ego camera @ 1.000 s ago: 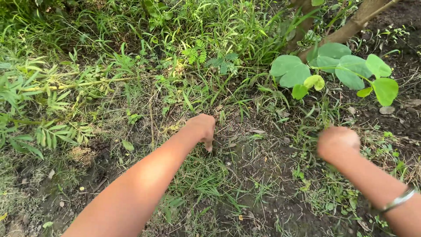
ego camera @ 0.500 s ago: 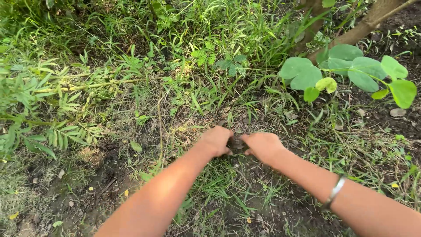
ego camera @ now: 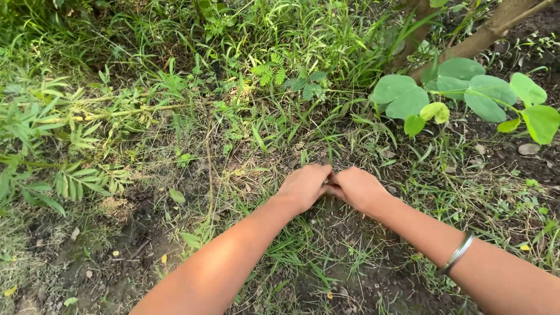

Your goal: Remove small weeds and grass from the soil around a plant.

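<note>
Both my hands meet on the soil patch (ego camera: pixel 344 233) at centre: left hand (ego camera: pixel 304 185) and right hand (ego camera: pixel 359 188) curled, apparently pinching grass (ego camera: pixel 330 156) at twelve o'clock.

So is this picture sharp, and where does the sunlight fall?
Head view: mostly sharp, no obvious motion blur. Dappled sunlight brightens the left forearm and the grass up top; the soil near the bottom lies in shade. The left hand and right hand meet in soft, even light.
</note>
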